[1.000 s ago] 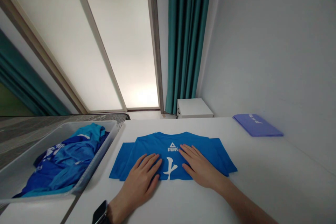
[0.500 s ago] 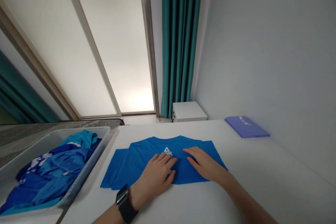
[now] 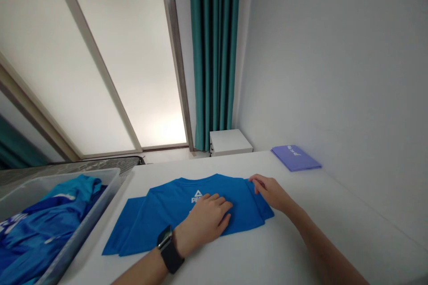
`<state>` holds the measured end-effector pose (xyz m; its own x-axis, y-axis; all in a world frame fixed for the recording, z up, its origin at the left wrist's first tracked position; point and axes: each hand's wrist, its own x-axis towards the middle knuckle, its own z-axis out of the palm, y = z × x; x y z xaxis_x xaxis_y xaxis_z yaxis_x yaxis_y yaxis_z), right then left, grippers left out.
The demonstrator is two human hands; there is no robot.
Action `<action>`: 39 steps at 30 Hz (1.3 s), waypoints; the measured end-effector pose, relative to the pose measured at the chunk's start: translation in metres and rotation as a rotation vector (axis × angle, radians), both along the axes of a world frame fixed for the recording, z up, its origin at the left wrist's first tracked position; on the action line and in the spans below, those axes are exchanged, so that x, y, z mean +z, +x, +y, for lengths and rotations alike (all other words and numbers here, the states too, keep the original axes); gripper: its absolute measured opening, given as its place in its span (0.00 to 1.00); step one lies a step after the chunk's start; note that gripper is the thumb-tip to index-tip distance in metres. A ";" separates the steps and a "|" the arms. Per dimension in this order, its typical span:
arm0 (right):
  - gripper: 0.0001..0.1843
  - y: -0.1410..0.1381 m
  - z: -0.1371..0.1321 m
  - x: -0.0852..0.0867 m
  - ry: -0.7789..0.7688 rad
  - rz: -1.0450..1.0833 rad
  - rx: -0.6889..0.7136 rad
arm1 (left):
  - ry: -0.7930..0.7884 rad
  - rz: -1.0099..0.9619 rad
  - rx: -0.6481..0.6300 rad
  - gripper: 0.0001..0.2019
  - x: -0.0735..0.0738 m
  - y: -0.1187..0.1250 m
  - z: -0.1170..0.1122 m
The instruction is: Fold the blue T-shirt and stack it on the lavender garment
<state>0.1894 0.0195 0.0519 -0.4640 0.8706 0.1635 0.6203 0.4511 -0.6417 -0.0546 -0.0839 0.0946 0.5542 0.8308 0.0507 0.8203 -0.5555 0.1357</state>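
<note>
At far left: translucent tub (image 3: pixel 115 179), heaped with blue garments (image 3: pixel 60 213). At back: frosted doors (image 3: pixel 140 75), teal curtain (image 3: pixel 216 53), low white cabinet (image 3: pixel 231 140). On white table (image 3: pixel 284 249), right side, near wall (image 3: pixel 334 75): purple folded garment (image 3: pixel 296 159). Mid-table: blue shirt (image 3: pixel 160 213), lying flat, neckline toward curtain, sleeves (image 3: pixel 125 225) out either side; white chest print (image 3: pixel 196 196) partly covered by left hand (image 3: pixel 207 218). Left: black watch (image 3: pixel 170 249) at wrist; fingers loosely bent, slightly parted, laid over shirt front. Right hand (image 3: pixel 272 191): at right-side sleeve, fingers curled, thumb and forefinger close together; any pinch on cloth impossible to tell.
</note>
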 end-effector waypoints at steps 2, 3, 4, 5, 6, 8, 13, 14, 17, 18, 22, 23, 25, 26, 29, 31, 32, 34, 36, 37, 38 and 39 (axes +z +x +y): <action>0.16 0.003 -0.001 -0.005 -0.060 0.046 0.006 | 0.009 -0.022 -0.037 0.12 -0.003 0.007 0.021; 0.15 0.005 -0.002 -0.007 -0.093 0.060 0.020 | 0.021 -0.034 -0.048 0.12 -0.004 0.010 0.033; 0.14 0.007 -0.003 -0.008 -0.126 0.068 0.032 | 0.034 -0.035 -0.066 0.12 -0.007 0.014 0.046; 0.14 0.008 -0.004 -0.009 -0.155 0.069 0.038 | 0.048 -0.041 -0.085 0.13 -0.009 0.017 0.058; 0.14 0.010 -0.006 -0.009 -0.166 0.064 0.037 | 0.068 -0.046 -0.103 0.13 -0.012 0.021 0.070; 0.13 0.013 -0.010 -0.010 -0.111 0.036 0.034 | 0.090 -0.053 -0.131 0.15 -0.019 0.029 0.092; 0.10 0.013 -0.027 -0.017 0.225 -0.017 0.059 | 0.062 -0.004 -0.135 0.19 -0.034 0.044 0.126; 0.10 0.014 -0.031 -0.019 0.245 -0.027 0.058 | 0.043 0.006 -0.135 0.20 -0.036 0.045 0.129; 0.11 0.019 -0.042 -0.025 0.233 -0.044 0.058 | -0.036 0.007 -0.138 0.18 -0.035 0.047 0.138; 0.11 0.021 -0.045 -0.027 0.227 -0.036 0.065 | -0.067 -0.002 -0.138 0.17 -0.034 0.047 0.140; 0.12 0.029 -0.055 -0.035 0.250 0.033 0.152 | -0.165 -0.024 -0.145 0.11 -0.029 0.043 0.147; 0.15 0.030 -0.057 -0.037 0.253 0.047 0.165 | -0.183 -0.028 -0.155 0.10 -0.029 0.042 0.149; 0.19 0.031 -0.061 -0.039 0.240 0.072 0.163 | -0.221 -0.047 -0.180 0.08 -0.028 0.039 0.152; 0.20 0.030 -0.062 -0.039 0.231 0.083 0.156 | -0.238 -0.061 -0.193 0.07 -0.028 0.038 0.154; 0.18 0.028 -0.066 -0.036 0.235 0.103 0.141 | -0.271 -0.112 -0.210 0.06 -0.028 0.034 0.156; 0.14 0.025 -0.068 -0.033 0.253 0.092 0.123 | -0.280 -0.148 -0.206 0.06 -0.028 0.032 0.155; 0.12 0.024 -0.069 -0.031 0.258 0.079 0.110 | -0.282 -0.166 -0.201 0.06 -0.029 0.030 0.155; 0.08 0.020 -0.071 -0.029 0.258 0.044 0.074 | -0.279 -0.198 -0.191 0.07 -0.030 0.028 0.154; 0.05 0.017 -0.072 -0.029 0.255 0.011 0.039 | -0.269 -0.227 -0.180 0.07 -0.032 0.026 0.154; 0.05 0.016 -0.073 -0.030 0.255 0.000 0.022 | -0.262 -0.238 -0.177 0.07 -0.032 0.025 0.155; 0.05 0.015 -0.073 -0.031 0.256 -0.008 0.008 | -0.255 -0.248 -0.174 0.07 -0.033 0.025 0.155; 0.06 0.014 -0.073 -0.033 0.260 -0.015 -0.004 | -0.247 -0.254 -0.172 0.07 -0.034 0.025 0.155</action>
